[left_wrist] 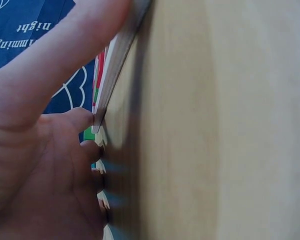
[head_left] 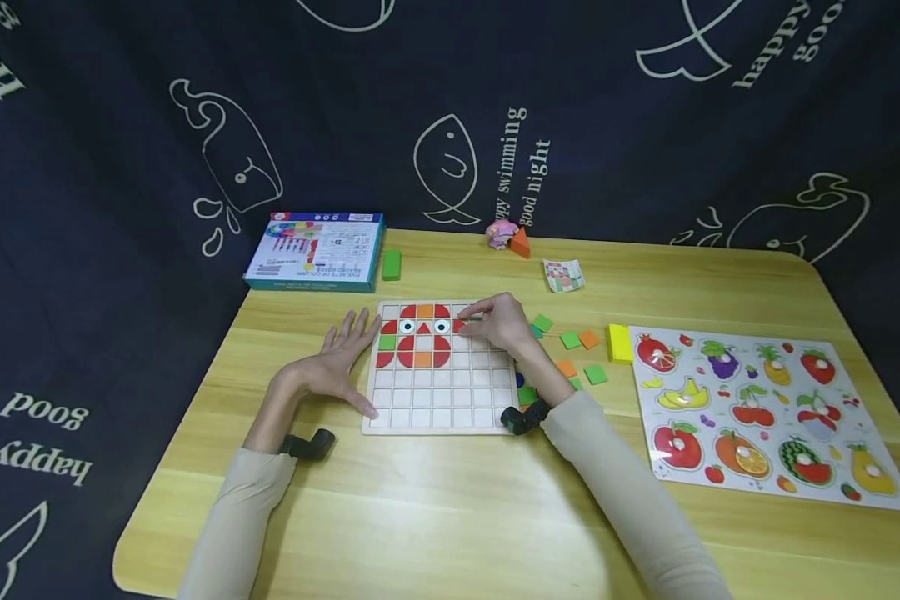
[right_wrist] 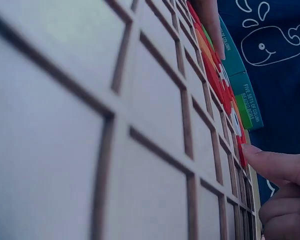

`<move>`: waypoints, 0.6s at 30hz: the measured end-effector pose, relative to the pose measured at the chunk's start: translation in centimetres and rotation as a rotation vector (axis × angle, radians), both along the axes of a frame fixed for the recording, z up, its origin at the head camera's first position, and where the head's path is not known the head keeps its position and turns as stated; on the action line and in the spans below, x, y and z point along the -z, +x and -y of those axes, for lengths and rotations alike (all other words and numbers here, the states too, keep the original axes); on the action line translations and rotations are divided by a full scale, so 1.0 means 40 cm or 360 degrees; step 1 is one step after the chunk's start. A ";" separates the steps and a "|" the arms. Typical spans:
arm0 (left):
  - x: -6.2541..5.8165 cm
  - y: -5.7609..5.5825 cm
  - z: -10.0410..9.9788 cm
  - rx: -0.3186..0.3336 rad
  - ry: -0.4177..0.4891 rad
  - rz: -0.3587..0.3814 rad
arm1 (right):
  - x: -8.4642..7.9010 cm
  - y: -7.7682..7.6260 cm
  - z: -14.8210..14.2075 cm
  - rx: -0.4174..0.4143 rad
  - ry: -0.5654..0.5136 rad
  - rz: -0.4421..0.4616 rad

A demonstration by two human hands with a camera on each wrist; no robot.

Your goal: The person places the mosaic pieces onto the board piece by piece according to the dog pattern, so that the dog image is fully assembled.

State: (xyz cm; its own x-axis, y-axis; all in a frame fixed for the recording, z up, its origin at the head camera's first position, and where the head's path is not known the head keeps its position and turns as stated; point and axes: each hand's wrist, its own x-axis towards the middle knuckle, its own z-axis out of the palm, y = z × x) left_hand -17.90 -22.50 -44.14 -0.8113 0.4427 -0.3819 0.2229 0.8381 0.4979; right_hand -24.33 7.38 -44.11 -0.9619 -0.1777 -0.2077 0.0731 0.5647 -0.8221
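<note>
Head view, left hand [head_left: 335, 364]: fingers spread, gripping nothing, at the pale wooden grid board [head_left: 442, 398]'s left edge.
Head view, right hand [head_left: 504, 323]: pinching a red tile [head_left: 459, 326] on the board, beside a white eye tile [head_left: 442, 327].
Left wrist view, thumb [left_wrist: 55, 55]: at the board's edge.
Right wrist view, red tile: touching a fingertip [right_wrist: 251, 149].

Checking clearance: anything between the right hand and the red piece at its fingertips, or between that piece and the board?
Nothing visible. The right hand has its fingertips on the red piece, at the grid board, just right of an eye tile. The left hand is at the board's left edge, clear of both.
</note>
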 end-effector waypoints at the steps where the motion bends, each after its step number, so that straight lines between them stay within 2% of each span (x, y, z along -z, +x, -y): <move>1: 0.000 0.000 0.000 -0.0001 0.0001 0.0000 | 0.000 0.001 -0.002 -0.0005 0.0001 -0.0007; 7: 0.001 -0.001 -0.005 0.0022 0.0024 0.0004 | 0.004 0.001 -0.012 -0.0029 -0.0032 0.0026; 12: 0.007 -0.005 -0.009 0.0023 0.0021 0.0008 | -0.013 0.009 -0.058 -0.0177 -0.0125 0.0106; 15: 0.003 -0.004 -0.009 0.0019 0.0026 0.0003 | -0.046 0.038 -0.123 -0.0262 -0.0158 0.0115; 18: -0.002 0.002 -0.004 0.0001 0.0025 0.0010 | -0.076 0.088 -0.200 -0.0268 -0.0087 0.0089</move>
